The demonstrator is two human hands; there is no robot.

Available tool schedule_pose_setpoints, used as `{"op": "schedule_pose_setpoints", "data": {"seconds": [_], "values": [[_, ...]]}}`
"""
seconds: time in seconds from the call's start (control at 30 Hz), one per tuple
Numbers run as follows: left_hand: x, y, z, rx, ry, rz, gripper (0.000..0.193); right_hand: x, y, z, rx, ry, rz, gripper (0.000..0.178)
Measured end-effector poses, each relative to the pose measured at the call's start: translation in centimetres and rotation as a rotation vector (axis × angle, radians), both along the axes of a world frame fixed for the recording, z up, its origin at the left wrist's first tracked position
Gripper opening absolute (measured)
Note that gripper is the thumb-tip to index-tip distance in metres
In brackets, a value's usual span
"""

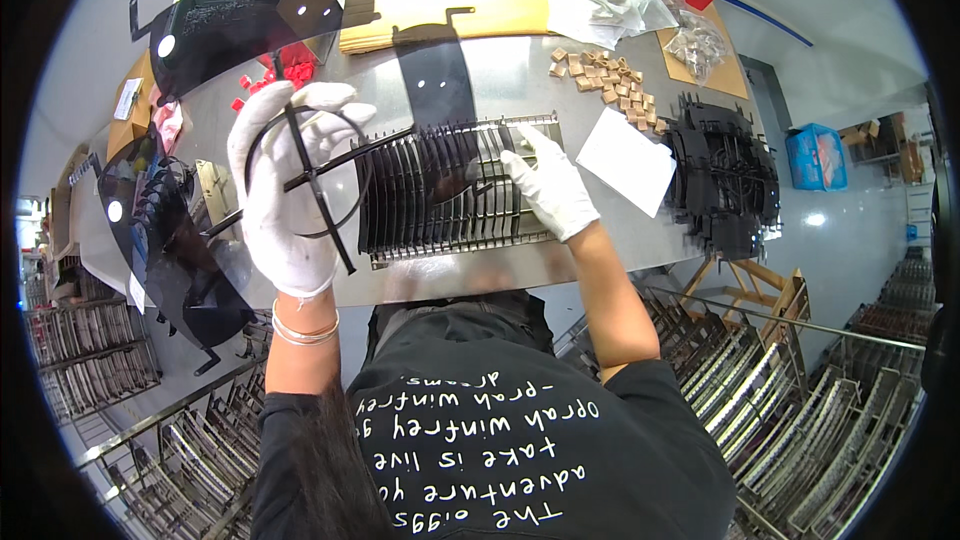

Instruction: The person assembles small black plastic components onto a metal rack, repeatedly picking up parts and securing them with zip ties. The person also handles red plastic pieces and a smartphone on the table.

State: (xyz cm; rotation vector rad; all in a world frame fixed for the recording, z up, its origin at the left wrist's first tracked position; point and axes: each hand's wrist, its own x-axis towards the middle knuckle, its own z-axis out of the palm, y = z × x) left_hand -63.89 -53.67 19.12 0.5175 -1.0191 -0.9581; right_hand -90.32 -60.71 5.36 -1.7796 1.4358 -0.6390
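My left hand (pixel 288 190), in a white glove, is raised above the left part of the table. Its fingers curl around a black ring with crossed bars (pixel 311 176). Behind the ring lies a metal rack (pixel 465 252) with a row of thin, curved black strips (pixel 400 202) standing side by side in it. My right hand (pixel 552 186), also gloved in white, reaches to the rack's right end. Its thumb and index finger close at the last of the strips, and the fingertips are partly hidden among them.
Small tan blocks (pixel 610 80) lie at the far right, near a white sheet (pixel 627 162) and a stack of black parts (pixel 725 178). Red pieces (pixel 292 66) sit far left. Dark glossy panels (pixel 255 20) extend across the left. Metal racks (pixel 830 440) stand below the table.
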Motion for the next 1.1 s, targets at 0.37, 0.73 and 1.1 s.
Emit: {"op": "schedule_pose_setpoints", "data": {"seconds": [0.37,0.73,1.1], "values": [[-0.5,0.6,0.1,0.060,-0.017,0.093,0.042,-0.5,-0.6,-4.0,0.270,-0.413,0.067,0.060],[-0.6,1.1,-0.1,0.119,-0.027,0.153,0.046,0.4,-0.5,1.3,-0.005,0.050,0.009,0.073],[1.7,0.6,1.6,0.131,0.177,-0.369,0.049,-0.4,3.8,7.2,0.321,-0.862,-0.026,0.065]]}}
